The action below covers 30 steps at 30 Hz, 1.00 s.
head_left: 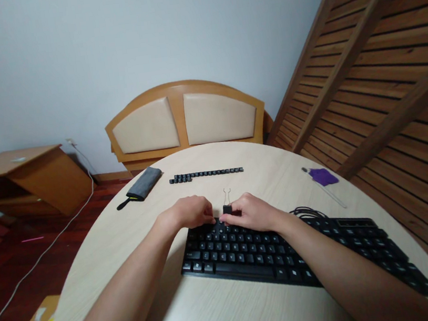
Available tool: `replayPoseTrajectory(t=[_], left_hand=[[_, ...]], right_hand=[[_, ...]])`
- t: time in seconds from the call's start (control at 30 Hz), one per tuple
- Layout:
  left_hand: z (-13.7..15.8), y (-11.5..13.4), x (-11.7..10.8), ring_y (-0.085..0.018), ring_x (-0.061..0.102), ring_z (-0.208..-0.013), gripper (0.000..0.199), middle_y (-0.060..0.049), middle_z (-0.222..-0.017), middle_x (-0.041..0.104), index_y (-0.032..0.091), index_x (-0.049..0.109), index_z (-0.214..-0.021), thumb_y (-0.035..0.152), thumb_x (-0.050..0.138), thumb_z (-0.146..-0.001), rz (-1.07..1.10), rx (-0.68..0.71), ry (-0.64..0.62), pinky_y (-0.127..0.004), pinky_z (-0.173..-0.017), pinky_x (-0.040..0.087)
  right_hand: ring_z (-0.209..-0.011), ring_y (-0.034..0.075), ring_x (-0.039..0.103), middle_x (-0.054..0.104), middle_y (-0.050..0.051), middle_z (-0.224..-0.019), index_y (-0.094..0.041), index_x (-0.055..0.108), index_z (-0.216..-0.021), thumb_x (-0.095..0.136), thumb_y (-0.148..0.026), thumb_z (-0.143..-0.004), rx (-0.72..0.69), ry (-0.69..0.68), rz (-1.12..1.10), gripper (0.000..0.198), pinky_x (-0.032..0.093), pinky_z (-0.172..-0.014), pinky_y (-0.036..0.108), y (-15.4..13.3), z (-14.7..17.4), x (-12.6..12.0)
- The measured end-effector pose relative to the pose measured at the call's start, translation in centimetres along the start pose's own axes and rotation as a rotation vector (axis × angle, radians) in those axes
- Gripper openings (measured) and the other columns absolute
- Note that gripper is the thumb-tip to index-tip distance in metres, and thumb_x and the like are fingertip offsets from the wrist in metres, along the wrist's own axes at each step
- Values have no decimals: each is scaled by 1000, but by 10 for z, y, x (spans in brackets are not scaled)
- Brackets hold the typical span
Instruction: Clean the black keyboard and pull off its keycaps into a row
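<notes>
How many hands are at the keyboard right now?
2. The left hand is at the far edge of the keyboard, near its left end. The right hand is just to its right, holding a black tool with two wire prongs. Neither is hidden.

1. Keyboard: black, lying flat, slanted nearer at right.
2. Puller: black, with two wire prongs upward, at keyboard's far edge.
3. Keycaps: black, lined up beyond keyboard, doubled at left.

Black keyboard, grey pouch, seemingly yellow inside.
</notes>
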<state>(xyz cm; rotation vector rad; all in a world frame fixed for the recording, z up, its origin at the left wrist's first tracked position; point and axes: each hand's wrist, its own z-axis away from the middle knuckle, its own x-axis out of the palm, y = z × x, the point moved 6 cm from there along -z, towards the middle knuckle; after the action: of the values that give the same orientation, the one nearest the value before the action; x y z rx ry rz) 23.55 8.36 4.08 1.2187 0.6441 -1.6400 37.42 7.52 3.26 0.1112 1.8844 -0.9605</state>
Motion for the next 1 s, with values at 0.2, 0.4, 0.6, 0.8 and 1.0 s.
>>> replayPoseTrajectory(t=[0.2, 0.4, 0.6, 0.8, 1.0], left_hand=[[-1, -1, 1, -22, 67, -81, 27, -7, -94, 76, 25, 75, -97, 43, 61, -82, 7, -4, 0, -27, -66, 44], [-2, -1, 1, -21, 68, -83, 25, -5, -96, 76, 24, 73, -99, 38, 63, -82, 63, 54, 9, -27, -69, 46], [-15, 0, 4, -19, 67, -80, 37, -8, -93, 73, 14, 63, -113, 37, 63, -83, 528, 246, 107, -27, -68, 50], [-21, 5, -1, -18, 63, -83, 33, -8, -95, 71, 13, 66, -108, 38, 60, -88, 727, 412, 218, -29, -76, 48], [-21, 9, 1, -16, 60, -78, 22, -5, -89, 70, 12, 66, -96, 32, 62, -88, 779, 441, 185, -29, -75, 47]], right_hand=[[-64, 17, 70, 75, 7, -75, -14, 73, -76, 61, -48, -88, 161, -21, -401, 38, 52, -60, 25, 13, 0, 9], [-65, 17, 71, 76, 10, -77, -12, 72, -81, 62, -52, -86, 298, 227, -562, 42, 57, -63, 27, 37, -2, 7], [-64, 16, 70, 75, 11, -78, -9, 72, -83, 61, -45, -87, 340, 446, -537, 38, 56, -60, 25, 43, -1, -9], [-67, 17, 71, 76, 9, -79, -12, 73, -81, 60, -47, -87, 293, 459, -534, 37, 57, -64, 26, 41, -2, -11], [-70, 18, 71, 76, 10, -81, -13, 74, -82, 58, -49, -88, 284, 461, -515, 40, 56, -66, 27, 41, -2, -10]])
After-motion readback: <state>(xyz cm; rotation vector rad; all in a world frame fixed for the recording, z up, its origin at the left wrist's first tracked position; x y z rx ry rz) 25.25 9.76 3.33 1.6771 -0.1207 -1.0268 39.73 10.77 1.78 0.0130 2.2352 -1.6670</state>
